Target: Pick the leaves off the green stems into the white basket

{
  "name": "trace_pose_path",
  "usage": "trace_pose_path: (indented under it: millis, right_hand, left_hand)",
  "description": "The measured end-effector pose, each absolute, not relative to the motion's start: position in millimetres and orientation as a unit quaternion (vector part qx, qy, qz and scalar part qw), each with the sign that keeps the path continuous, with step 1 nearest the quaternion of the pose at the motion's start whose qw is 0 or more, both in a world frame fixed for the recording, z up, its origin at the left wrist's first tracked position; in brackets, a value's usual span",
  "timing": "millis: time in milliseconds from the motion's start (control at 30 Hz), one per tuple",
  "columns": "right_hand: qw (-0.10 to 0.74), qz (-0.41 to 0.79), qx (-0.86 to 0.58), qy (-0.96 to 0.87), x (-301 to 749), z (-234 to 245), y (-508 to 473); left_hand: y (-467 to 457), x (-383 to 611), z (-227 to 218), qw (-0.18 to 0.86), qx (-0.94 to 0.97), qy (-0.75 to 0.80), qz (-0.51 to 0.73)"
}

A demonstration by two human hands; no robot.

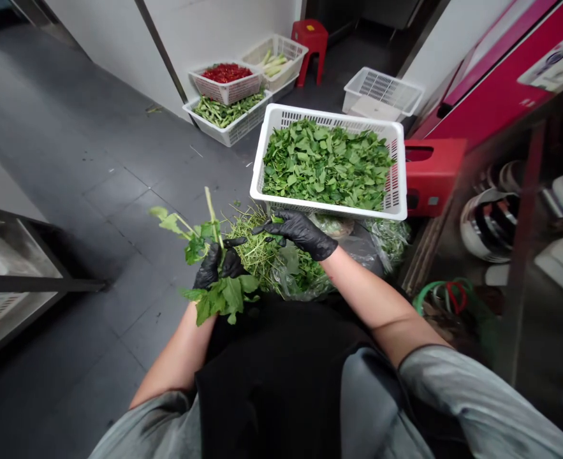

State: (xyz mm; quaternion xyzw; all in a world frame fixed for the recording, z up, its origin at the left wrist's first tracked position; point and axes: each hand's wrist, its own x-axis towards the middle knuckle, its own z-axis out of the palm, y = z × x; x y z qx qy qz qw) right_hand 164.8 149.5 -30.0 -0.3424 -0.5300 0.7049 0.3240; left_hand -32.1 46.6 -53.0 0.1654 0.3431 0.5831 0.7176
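My left hand (pixel 220 262), in a black glove, is closed round a leafy green stalk (pixel 203 237) whose stem points up and whose leaves hang below the fist. My right hand (pixel 300 233), also gloved in black, pinches a small green leaf (pixel 276 220) between thumb and fingers, just under the near rim of a white basket (pixel 326 209) full of plucked green leaves (pixel 326 164). Between my hands lies a pile of bare green stems (pixel 252 245) on a clear plastic bag (pixel 358 248).
On the grey tiled floor at the back stand white baskets with red chillies (pixel 226 72), green beans (pixel 224 111) and pale stalks (pixel 275 62), plus an empty basket (pixel 381 89). A red stool (pixel 310 35) and a red crate (pixel 431 175) are nearby. A metal shelf (pixel 18 280) is at the left.
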Motion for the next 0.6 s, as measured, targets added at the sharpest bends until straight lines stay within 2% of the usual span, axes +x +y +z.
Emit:
trace_pose_path:
  millis: [133, 200, 267, 333, 400, 433, 500, 600]
  right_hand:
    - [0.344, 0.683, -0.373, -0.525, 154, -33, 142]
    - [0.324, 0.687, -0.374, -0.533, 153, -32, 138]
    - [0.260, 0.691, -0.358, -0.571, 156, -29, 136]
    - [0.161, 0.675, -0.346, -0.631, 160, -28, 135]
    - [0.090, 0.615, -0.355, -0.698, 160, -29, 133]
    - [0.086, 0.571, -0.370, -0.728, 159, -31, 131]
    - [0.142, 0.494, -0.405, -0.756, 157, -35, 129]
    - [0.286, 0.474, -0.450, -0.701, 168, -33, 143]
  left_hand:
    - [52, -31, -58, 0.761, 0.201, 0.425, 0.448]
    - [53, -29, -62, 0.755, 0.211, 0.446, 0.432]
    - [52, -28, -64, 0.738, 0.217, 0.463, 0.441]
    - [50, -29, -63, 0.721, 0.221, 0.485, 0.442]
    - [49, -31, -61, 0.691, 0.230, 0.523, 0.442]
    - [48, -32, -61, 0.671, 0.233, 0.540, 0.452]
    - [50, -34, -61, 0.640, 0.226, 0.553, 0.483]
    - [54, -39, -63, 0.649, 0.190, 0.516, 0.526]
